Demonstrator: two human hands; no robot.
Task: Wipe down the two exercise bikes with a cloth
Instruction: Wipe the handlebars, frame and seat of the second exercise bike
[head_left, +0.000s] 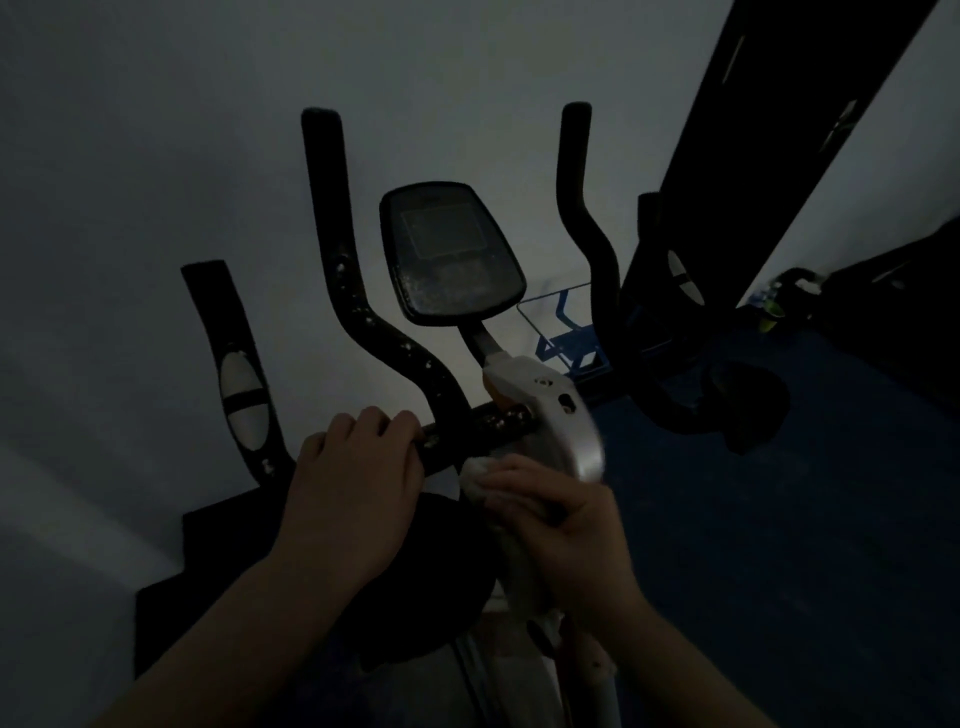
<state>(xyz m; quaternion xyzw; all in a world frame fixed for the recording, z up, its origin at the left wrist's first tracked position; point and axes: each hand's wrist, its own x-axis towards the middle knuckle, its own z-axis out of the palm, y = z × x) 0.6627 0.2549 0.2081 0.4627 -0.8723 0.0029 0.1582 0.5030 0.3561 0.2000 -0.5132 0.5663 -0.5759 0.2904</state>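
Observation:
The room is dim. An exercise bike stands before me with black curved handlebars (353, 291), a dusty console (449, 254) and a silver stem housing (563, 415). My left hand (358, 467) grips the black crossbar left of the stem, fingers curled over it. My right hand (556, 519) holds a small white cloth (475, 475) and presses it against the silver stem just below the crossbar. A second black handlebar (592, 244) rises on the right; I cannot tell whether it belongs to another bike.
A pale wall fills the background. A tall dark frame (769, 135) leans at the upper right. The floor (779, 571) is blue, with a blue-and-white marking (566, 338) behind the bike. Dark objects and a bottle (769, 306) sit at far right. A black base (218, 545) lies lower left.

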